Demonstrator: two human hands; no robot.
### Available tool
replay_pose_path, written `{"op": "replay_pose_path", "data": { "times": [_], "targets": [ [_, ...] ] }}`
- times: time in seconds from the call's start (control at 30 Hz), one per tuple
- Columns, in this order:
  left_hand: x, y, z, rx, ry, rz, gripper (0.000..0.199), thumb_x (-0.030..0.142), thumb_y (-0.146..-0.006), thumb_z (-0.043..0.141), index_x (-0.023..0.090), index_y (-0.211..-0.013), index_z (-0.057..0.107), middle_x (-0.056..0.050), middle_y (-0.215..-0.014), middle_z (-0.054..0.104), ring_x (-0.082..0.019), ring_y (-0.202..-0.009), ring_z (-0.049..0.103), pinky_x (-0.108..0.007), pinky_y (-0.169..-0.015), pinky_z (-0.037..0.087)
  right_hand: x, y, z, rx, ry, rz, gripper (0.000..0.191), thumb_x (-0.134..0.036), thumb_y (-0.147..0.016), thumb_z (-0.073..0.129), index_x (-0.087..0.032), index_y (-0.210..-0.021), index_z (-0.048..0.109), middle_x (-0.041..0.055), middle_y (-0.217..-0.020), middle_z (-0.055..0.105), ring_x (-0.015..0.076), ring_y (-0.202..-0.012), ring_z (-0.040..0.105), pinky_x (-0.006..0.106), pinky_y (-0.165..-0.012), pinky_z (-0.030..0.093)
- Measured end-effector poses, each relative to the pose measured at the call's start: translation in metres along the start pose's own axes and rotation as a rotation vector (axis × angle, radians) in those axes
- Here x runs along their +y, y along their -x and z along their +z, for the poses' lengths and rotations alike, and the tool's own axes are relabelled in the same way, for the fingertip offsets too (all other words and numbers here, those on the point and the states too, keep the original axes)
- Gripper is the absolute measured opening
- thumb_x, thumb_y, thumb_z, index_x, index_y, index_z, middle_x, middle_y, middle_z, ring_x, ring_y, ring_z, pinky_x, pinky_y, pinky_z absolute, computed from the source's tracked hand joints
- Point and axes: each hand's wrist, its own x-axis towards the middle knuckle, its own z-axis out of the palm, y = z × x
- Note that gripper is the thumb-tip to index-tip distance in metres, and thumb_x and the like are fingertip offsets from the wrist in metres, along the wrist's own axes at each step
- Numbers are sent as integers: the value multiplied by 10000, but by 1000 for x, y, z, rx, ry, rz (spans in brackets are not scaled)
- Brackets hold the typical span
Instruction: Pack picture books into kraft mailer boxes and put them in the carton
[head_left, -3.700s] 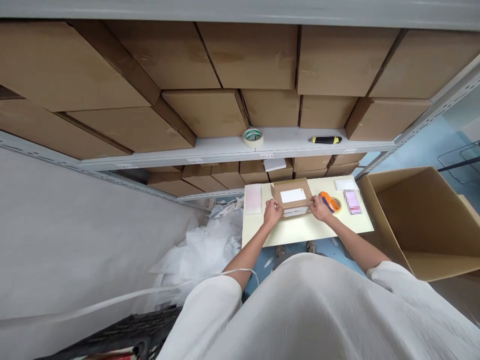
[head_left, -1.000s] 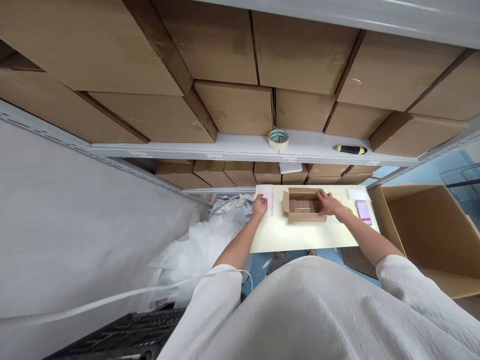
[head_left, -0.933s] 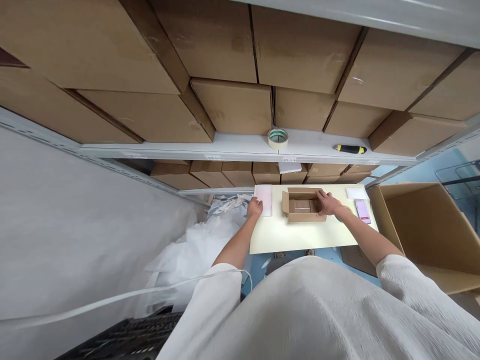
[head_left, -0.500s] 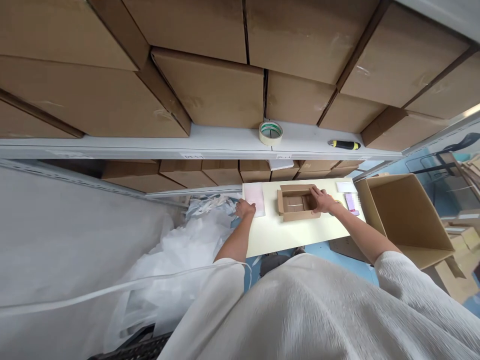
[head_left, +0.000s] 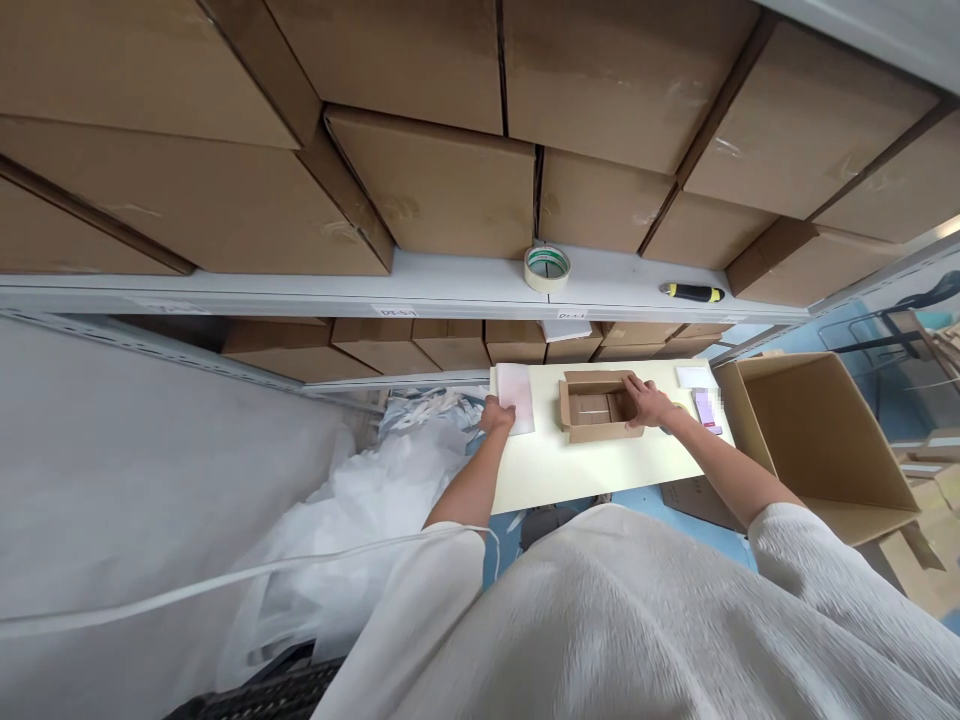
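Observation:
A small open cardboard box (head_left: 600,432) stands on the pale yellow table (head_left: 555,482), its flaps up. My right hand (head_left: 645,401) grips the box's right end, with fingers over the rim. At the table's left edge lies a flat pinkish-white sheet or pad (head_left: 516,392). My left hand (head_left: 498,415) is closed on the near left edge of this pad, with the thumb on top.
A large open carton (head_left: 832,440) stands right of the table. Near it lie a phone (head_left: 706,410) and a white packet (head_left: 696,377). The shelf (head_left: 465,285) holds cartons, a tape roll (head_left: 547,269) and a cutter (head_left: 692,292). White plastic wrap (head_left: 360,500) is at left.
My left hand has closed on the pad's edge, and its fingers are no longer spread. The right hand stays at the box. The whole view has shifted slightly.

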Motion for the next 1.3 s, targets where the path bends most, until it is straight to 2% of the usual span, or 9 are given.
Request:
{"op": "replay_pose_path", "data": {
  "times": [0.17, 0.33, 0.53, 0.63, 0.73, 0.87, 0.97, 1.13, 1.3],
  "targets": [
    [5, 7, -20, 48, 193, 96, 412, 201, -762, 838, 239, -1110, 620, -60, -1083, 773, -271, -1097, 747, -379, -997, 545, 4, -1, 3, -20, 37, -11, 1401, -561, -685, 920, -368, -1766, 51, 58, -1840, 103, 460, -1474, 392, 570, -1098, 555],
    [19, 37, -45, 163, 542, 321, 265, 268, -744, 806, 213, -957, 658, -45, -926, 766, -239, -932, 743, -343, -878, 587, 4, -3, 6, 17, -15, -31, 1354, -511, -672, 951, -369, -1754, 149, 97, -1816, 163, 472, -1482, 382, 580, -1116, 532],
    [67, 88, -61, 195, 778, 612, 365, 392, -742, 852, 200, -994, 670, -43, -966, 766, -203, -878, 717, -304, -809, 578, 11, -8, 10, 56, -117, -71, 1347, -461, -607, 994, -362, -1726, 252, 118, -1786, 224, 469, -1479, 387, 598, -1149, 493],
    [99, 110, -47, 27, 677, 726, 358, 390, -744, 859, 187, -989, 694, -51, -980, 772, -211, -877, 714, -308, -801, 568, 18, -7, 17, 95, -184, -107, 1383, -472, -597, 993, -339, -1740, 225, 124, -1802, 204, 473, -1501, 364, 605, -1187, 452],
    [124, 122, -25, -108, 334, 826, 260, 293, -756, 843, 197, -970, 733, -49, -993, 788, -239, -916, 722, -335, -859, 555, 27, -3, 28, 150, -264, -119, 1428, -508, -641, 962, -321, -1767, 105, 135, -1829, 126, 464, -1554, 312, 606, -1229, 401],
    [148, 123, 0, -180, -214, 853, 174, 222, -773, 828, 247, -936, 773, -36, -999, 809, -282, -1013, 723, -369, -959, 514, 34, 4, 43, 243, -381, -117, 1471, -496, -677, 944, -339, -1768, -30, 145, -1836, 68, 415, -1619, 259, 574, -1285, 330],
    [161, 116, 14, -255, -442, 892, 174, 230, -778, 832, 272, -939, 781, -30, -1049, 815, -287, -1096, 710, -375, -1018, 485, 37, 7, 46, 272, -442, -144, 1467, -464, -704, 934, -346, -1764, -73, 144, -1830, 104, 390, -1630, 261, 549, -1299, 318],
    [169, 111, 28, -238, -520, 863, 310, 182, -850, 746, 274, -1145, 761, -58, -1256, 794, -293, -1233, 671, -422, -1088, 452, 41, 9, 42, 263, -461, -181, 1435, -465, -734, 911, -339, -1766, -78, 131, -1827, 136, 373, -1627, 274, 519, -1294, 339],
    [152, 118, 21, -136, -420, 864, 336, 98, -931, 595, 241, -1193, 748, -100, -1334, 757, -317, -1301, 640, -481, -1140, 413, 45, 5, 40, 237, -420, -153, 1393, -503, -750, 903, -349, -1768, -34, 136, -1826, 142, 367, -1641, 258, 523, -1306, 308]
  ]
}}
